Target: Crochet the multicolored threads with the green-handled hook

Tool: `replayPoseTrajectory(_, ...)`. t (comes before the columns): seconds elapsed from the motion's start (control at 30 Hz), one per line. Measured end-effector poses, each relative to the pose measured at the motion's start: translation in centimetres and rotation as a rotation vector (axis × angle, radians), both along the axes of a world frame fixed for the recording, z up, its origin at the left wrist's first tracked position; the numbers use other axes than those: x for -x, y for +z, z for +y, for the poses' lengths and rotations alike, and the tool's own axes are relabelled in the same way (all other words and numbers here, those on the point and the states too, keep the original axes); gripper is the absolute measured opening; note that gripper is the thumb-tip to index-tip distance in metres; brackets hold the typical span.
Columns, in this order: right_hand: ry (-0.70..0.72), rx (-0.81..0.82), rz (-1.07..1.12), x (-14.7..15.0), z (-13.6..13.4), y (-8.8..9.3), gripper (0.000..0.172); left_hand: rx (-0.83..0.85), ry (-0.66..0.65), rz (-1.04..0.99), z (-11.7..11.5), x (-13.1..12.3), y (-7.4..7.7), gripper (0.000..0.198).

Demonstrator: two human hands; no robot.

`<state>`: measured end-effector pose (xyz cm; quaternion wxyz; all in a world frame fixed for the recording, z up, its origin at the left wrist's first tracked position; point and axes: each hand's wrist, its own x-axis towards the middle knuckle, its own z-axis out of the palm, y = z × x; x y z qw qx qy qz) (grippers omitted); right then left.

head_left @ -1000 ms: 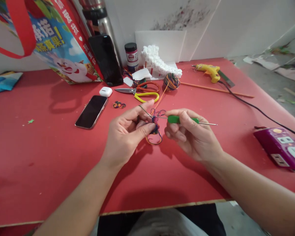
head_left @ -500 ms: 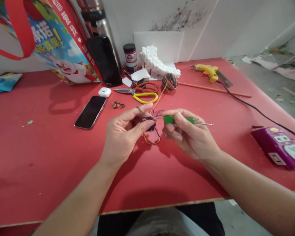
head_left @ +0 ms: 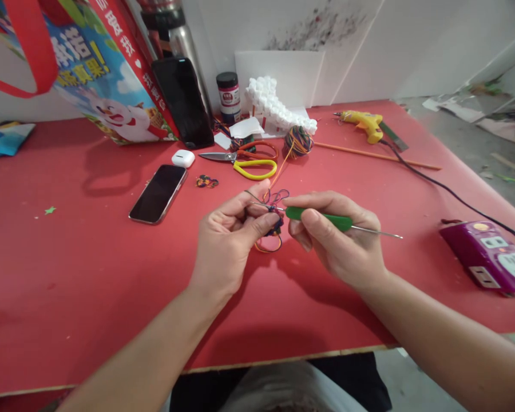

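Pinched between the thumb and fingers of my left hand [head_left: 229, 237] is a small multicoloured crochet piece [head_left: 276, 223], with loose yarn loops around it. My right hand [head_left: 341, 243] is closed on the green handle of a crochet hook [head_left: 321, 218]. One thin metal end of the hook reaches into the crochet piece; the other sticks out to the right past my hand. A strand of yarn runs from behind my left fingers up to a multicoloured yarn ball [head_left: 298, 141]. My left fingers partly cover the crochet piece.
Beyond my hands lie scissors [head_left: 249, 160], a small yarn bit [head_left: 206, 181], a phone [head_left: 158, 193] and a white earbud case [head_left: 183, 158]. A yellow glue gun [head_left: 364, 124] is at the back right, its cord running to a purple power socket [head_left: 489, 257]. A gift bag [head_left: 111, 97] stands back left.
Both hands have shifted slightly right. The crochet hook has tilted, its free end now lower and farther right, and more of the crochet piece shows below my left thumb.
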<state>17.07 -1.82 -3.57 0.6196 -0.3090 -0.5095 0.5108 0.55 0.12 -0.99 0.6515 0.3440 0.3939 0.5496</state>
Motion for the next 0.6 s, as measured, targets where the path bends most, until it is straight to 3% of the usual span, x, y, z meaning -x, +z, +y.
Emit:
replayPoseTrajectory(0.3,-0.111,-0.081,-0.224,0.1,-0.4,-0.3,0.018,-0.057,0.07,0.103,-0.1,-0.1,-0.2,0.036)
replayPoseTrajectory(0.6,-0.306,-0.369,-0.535,1.0,-0.6,-0.5,0.021,0.085,0.029,-0.033,-0.1,-0.7,-0.2,0.035)
